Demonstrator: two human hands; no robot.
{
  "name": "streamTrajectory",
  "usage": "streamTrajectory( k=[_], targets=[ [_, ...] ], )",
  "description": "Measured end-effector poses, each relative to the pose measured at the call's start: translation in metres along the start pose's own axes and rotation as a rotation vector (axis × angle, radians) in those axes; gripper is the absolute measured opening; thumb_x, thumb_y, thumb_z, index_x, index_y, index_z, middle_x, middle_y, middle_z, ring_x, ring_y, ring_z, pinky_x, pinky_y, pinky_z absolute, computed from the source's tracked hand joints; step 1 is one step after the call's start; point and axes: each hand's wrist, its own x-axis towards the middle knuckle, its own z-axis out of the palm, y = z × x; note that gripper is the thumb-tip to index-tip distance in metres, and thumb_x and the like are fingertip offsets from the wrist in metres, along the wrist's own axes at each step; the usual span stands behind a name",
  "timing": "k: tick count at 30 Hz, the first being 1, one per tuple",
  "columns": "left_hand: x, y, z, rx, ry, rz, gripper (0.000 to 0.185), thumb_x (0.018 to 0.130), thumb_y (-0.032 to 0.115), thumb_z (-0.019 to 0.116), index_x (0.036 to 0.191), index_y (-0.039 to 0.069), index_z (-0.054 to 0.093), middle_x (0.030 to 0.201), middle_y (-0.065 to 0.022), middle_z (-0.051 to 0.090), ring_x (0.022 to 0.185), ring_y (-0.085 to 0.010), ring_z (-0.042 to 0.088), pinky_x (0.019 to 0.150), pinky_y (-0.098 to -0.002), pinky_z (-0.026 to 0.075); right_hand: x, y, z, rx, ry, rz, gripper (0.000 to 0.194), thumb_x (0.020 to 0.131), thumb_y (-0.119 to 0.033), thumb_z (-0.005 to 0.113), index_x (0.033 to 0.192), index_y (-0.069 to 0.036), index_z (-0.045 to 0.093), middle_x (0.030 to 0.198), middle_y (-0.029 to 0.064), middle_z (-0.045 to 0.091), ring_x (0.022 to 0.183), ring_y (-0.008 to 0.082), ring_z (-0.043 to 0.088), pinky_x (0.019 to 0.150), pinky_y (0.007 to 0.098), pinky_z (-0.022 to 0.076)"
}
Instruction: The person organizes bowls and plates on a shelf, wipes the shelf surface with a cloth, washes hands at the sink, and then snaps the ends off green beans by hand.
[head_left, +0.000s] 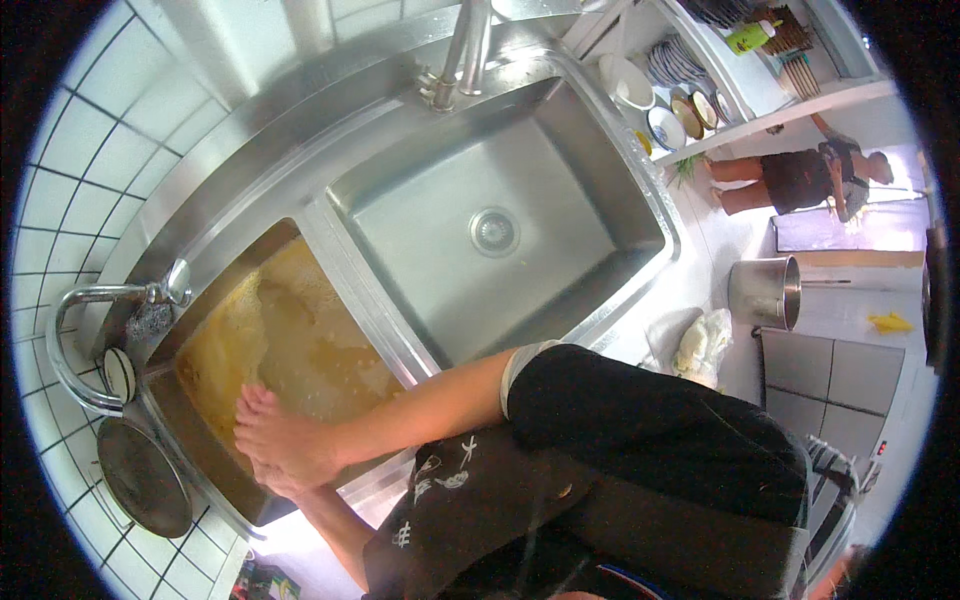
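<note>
My right hand (289, 442) lies over my left hand (274, 480), and the two overlap above the front left part of the left sink basin (367, 476). Most of my left hand is hidden under the right, so I cannot tell whether anything is between them. Murky yellow-brown water (322, 352) with pale foam fills part of this basin. To its right, the stainless steel basin (465, 172) shows a round drain strainer (494, 231) and no standing water.
A curved chrome faucet (67, 360) and a dark round pan (142, 476) stand at left; another faucet (454, 67) is behind. Shelves (780, 112) hold stacked bowls (666, 127). A metal pot (761, 292), a white bag (705, 345) and another person (802, 176) are at right.
</note>
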Motion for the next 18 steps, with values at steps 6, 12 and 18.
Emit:
streamTrajectory(
  k=[6,12,18],
  targets=[
    [-0.001,0.009,0.031,-0.042,0.010,-0.061,0.043,0.092,0.014,0.058,0.133,-0.001,0.054,0.133,-0.0097,0.058,0.115,-0.0213,0.056,0.098,-0.0364,0.046,0.022,0.057,-0.011,-0.163,0.233,-0.062,0.041,0.093,-0.037,0.055,0.121,-0.008,0.064,0.129,0.0202,0.055,0.132,0.0360,0.041,0.113,0.0590,0.0222],
    [0.009,0.007,0.025,0.137,0.102,0.073,0.037,0.103,0.026,0.047,0.129,0.002,0.056,0.128,-0.0134,0.059,0.117,-0.0289,0.058,0.099,-0.0437,0.050,0.010,0.036,-0.030,0.156,0.178,0.199,0.030,0.095,-0.032,0.055,0.089,-0.006,0.066,0.098,0.0194,0.062,0.098,0.0373,0.056,0.085,0.0531,0.0418],
    [0.029,0.028,0.028,-0.261,-0.101,-0.064,0.032,0.103,0.029,0.049,0.074,0.016,0.045,0.068,0.0011,0.043,0.057,-0.0133,0.040,0.048,-0.0273,0.032,-0.027,0.061,-0.058,0.244,0.413,0.096,0.032,0.093,-0.028,0.054,0.079,-0.001,0.067,0.075,0.0217,0.065,0.068,0.0409,0.062,0.064,0.0514,0.0481]
  ],
)
